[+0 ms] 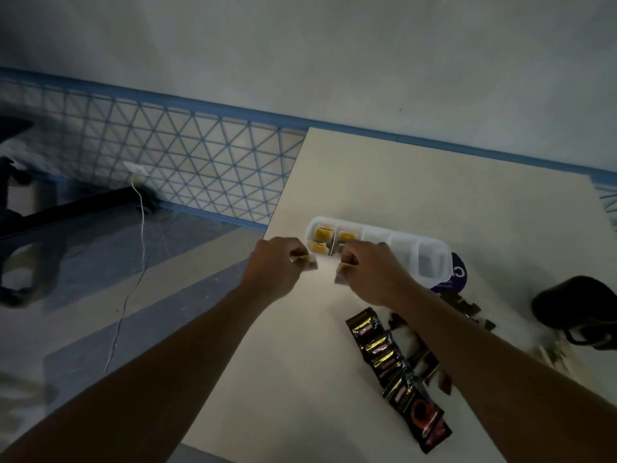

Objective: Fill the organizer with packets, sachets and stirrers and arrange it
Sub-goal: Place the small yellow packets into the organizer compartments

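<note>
The organizer (404, 242), a white translucent tray split into compartments, lies on the pale table (400, 182) towards its left edge; we see yellow-labelled sachets (322, 237) in its two leftmost compartments, while the others look pale and we cannot tell their contents; just in front of its left end our left hand (277, 265) pinches a small packet (309, 262) between curled fingers, and our right hand (367, 272) pinches a second small packet (344, 274) the same way, the two hands near each other but apart; under the organizer's right end a blue round lid-like thing (458, 272) shows; nearer us a strip of black foil sachets (394, 372) lies on the table beside a blurred pile of dark and white packets (417, 345); at the far right sits a black object (574, 309); on the floor to the left runs a white cable (142, 228).
</note>
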